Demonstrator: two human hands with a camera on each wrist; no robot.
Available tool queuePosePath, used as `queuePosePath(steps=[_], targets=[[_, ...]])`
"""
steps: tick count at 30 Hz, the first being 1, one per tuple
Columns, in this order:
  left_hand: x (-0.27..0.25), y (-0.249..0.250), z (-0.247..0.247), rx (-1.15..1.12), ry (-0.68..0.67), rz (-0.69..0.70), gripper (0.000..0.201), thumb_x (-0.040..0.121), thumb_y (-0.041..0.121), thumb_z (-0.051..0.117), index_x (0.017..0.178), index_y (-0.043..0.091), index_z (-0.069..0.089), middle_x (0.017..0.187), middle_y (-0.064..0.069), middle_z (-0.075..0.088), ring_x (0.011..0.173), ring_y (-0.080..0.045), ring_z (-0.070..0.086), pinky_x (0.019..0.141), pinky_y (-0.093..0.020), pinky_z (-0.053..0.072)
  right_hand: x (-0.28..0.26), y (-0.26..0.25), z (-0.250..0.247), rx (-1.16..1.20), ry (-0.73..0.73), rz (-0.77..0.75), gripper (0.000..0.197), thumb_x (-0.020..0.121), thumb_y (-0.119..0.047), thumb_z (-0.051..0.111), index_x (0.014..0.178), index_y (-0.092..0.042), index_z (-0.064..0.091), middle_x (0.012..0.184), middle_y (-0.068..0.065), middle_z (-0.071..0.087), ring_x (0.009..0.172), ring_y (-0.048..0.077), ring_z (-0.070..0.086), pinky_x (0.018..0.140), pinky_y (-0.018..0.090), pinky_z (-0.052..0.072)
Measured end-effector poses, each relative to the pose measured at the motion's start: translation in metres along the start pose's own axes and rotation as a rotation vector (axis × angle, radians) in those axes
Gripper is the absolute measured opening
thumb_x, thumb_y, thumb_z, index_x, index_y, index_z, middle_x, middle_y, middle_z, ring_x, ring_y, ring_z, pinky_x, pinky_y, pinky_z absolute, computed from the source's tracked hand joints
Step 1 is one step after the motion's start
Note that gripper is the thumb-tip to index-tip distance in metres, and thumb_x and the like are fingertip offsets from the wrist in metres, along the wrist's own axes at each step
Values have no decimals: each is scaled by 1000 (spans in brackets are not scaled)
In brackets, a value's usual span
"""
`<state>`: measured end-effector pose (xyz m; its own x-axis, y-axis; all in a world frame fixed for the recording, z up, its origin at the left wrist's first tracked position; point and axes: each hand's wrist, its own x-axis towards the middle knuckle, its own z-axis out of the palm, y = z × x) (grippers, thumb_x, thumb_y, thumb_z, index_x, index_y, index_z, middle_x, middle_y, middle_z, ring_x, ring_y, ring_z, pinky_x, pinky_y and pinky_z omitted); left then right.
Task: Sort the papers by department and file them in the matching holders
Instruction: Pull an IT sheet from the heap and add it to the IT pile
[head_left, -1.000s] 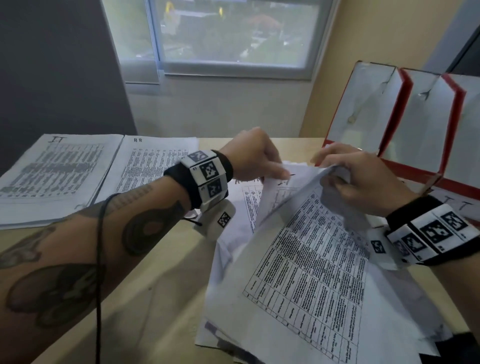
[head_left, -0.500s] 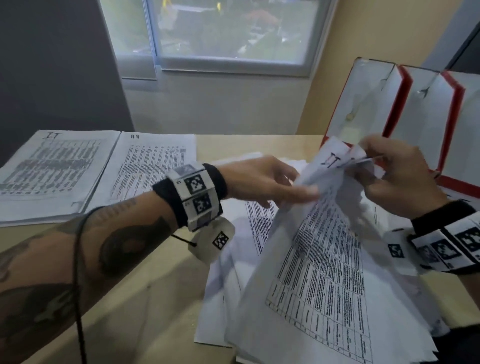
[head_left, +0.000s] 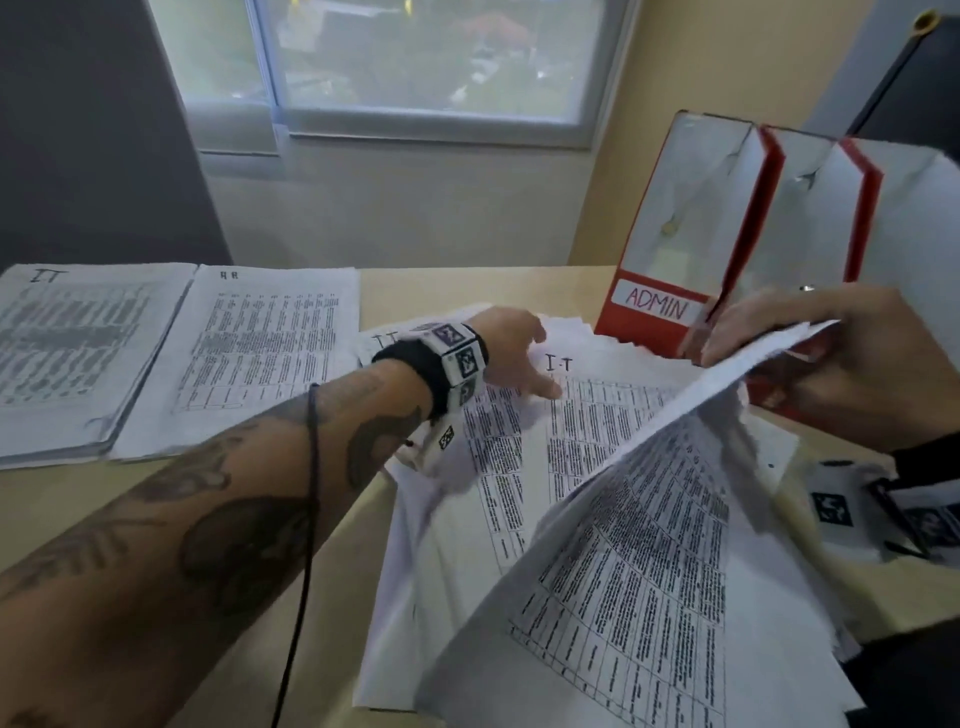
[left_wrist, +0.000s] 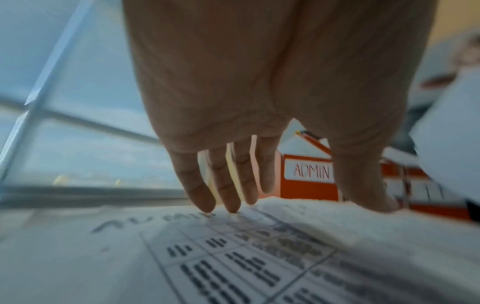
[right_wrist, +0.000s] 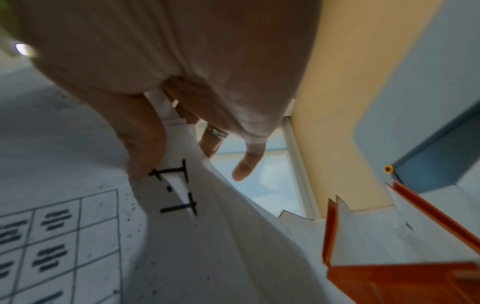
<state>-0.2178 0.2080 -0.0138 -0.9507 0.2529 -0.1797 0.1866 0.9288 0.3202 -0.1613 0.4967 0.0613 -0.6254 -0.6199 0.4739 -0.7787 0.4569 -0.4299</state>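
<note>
Left hand (head_left: 511, 345) has dropped, fingers spread, onto the pile (head_left: 524, 467); right hand (head_left: 821, 364) keeps pinching lifted sheets (head_left: 649, 545).

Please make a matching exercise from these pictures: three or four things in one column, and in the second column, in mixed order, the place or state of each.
Things:
1. right hand
2. left hand
3. ADMIN holder
4. IT pile

Places or states:
a. stands upright at the table's right
b. lies flat at the far left
c. pinches lifted sheets
d. fingertips touch a flat sheet

Pairs: 1-c, 2-d, 3-a, 4-b
</note>
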Motion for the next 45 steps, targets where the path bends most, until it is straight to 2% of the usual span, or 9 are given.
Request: queuePosePath(steps=[9,12,16,20,25,29,35,40,45], targets=[[30,10,8,48,-79,-86,100,61,57,92,145,18,54,135,-1,61,123,-27,57,109,-43,47,-14,19,1,62,21,57,35,76,20,78,90,-12,80,94,5,78,91,22,74,78,48,57],[34,5,11,51,-88,-97,111,54,59,95,149,20,51,139,1,58,126,-28,56,111,-50,47,-12,16,6,81,15,52,9,81,-13,77,90,-13,81,92,5,77,90,24,73,76,51,56],[34,6,10,-2,-93,-128,96,57,50,99,139,20,59,127,2,66,110,-24,62,99,-40,53,-8,9,9,70,14,62,25,78,-33,64,88,-18,80,90,2,77,89,20,73,74,47,56],[31,5,9,-34,-121,-107,67,65,42,97,123,20,71,122,0,70,103,-20,64,86,-29,48,-10,11,8,40,13,67,24,80,-33,65,89,-18,82,91,-1,77,90,18,73,76,48,57],[27,10,9,7,-123,-45,103,64,45,97,151,21,47,144,0,46,127,-26,52,109,-41,46,-11,14,8,9,3,108,19,79,-8,72,91,-19,82,93,-1,77,92,19,73,80,47,58],[26,14,9,12,-113,-40,86,66,38,97,140,18,60,135,0,57,115,-23,58,94,-32,49,-11,16,11,-14,-15,102,35,79,14,77,91,-18,82,93,-1,77,93,19,72,82,50,58],[20,18,8,-46,-94,-29,59,79,36,90,131,17,70,111,2,65,98,-20,60,80,-31,46,-13,14,11,-19,-11,111,35,79,12,79,90,-20,82,92,-3,77,91,17,72,80,49,59],[8,26,-1,-203,-33,52,44,88,39,81,126,21,65,124,1,66,109,-21,63,90,-33,49,-10,13,13,-1,-18,120,33,79,12,82,92,-19,82,94,-3,77,92,17,74,82,49,60],[-20,33,-21,-711,27,151,53,83,3,84,119,16,48,66,3,71,59,-13,67,60,-28,56,2,9,12,-72,8,153,24,86,7,73,89,-16,80,88,-2,77,87,20,73,78,51,60]])
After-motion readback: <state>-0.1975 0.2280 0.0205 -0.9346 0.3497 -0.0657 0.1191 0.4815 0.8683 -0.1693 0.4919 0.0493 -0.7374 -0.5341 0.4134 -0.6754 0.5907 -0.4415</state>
